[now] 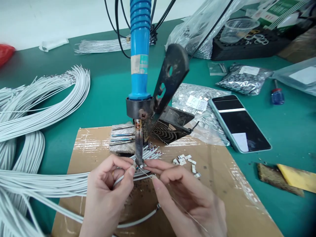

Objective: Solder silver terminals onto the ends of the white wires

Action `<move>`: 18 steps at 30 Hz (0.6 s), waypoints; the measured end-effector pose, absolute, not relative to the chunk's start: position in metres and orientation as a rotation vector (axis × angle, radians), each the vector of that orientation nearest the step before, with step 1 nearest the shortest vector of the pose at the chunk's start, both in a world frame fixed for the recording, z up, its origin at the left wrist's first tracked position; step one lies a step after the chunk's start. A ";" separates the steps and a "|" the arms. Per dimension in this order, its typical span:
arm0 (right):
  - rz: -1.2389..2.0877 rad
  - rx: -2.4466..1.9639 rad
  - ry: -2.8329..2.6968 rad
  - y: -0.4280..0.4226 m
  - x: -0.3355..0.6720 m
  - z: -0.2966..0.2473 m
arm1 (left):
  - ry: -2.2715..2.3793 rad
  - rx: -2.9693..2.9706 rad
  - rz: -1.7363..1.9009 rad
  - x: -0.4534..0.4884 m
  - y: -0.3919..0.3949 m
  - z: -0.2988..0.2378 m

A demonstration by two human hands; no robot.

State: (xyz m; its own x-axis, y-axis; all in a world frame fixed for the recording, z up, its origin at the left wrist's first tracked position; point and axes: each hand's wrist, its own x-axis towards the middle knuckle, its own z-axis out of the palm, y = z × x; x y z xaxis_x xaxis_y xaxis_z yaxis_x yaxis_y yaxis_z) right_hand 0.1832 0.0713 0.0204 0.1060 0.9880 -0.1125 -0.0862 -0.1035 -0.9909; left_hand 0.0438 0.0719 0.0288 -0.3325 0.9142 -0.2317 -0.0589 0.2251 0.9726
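A blue-handled soldering iron [139, 77] hangs upright in a black clamp, its dark tip pointing down between my hands. My left hand [106, 191] pinches a white cable [118, 181] with its end right under the tip. In my right hand [190, 194] a thin solder wire [189, 213] runs from between thumb and fingers up to the tip. A tiny silvery-white connector [141, 166] shows at the tip, between the fingertips of both hands; the exact contact there is partly hidden.
Cardboard [217, 197] lies under my hands, with loose small connectors [182, 160] on it. Bundles of white cables [61, 184] spread over the left. Behind the iron stands a black fan [170, 126]. A phone [242, 125], bags of parts [244, 79] and a sponge [278, 177] lie right.
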 end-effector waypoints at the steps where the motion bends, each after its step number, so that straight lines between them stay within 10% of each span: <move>1: 1.242 -1.276 -1.015 0.071 0.183 0.020 | 1.548 0.824 1.290 0.043 0.072 0.028; 18: 1.246 -1.157 -1.193 0.076 0.195 0.008 | 1.496 0.974 1.242 0.033 0.069 0.022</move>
State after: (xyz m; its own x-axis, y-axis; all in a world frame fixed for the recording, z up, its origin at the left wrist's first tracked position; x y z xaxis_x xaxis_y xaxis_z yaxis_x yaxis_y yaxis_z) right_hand 0.1949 0.0760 0.0084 -0.0243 0.9997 0.0062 -0.0500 0.0050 -0.9987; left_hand 0.0331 0.0692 0.0216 -0.2533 0.9531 -0.1655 0.0129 0.1744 0.9846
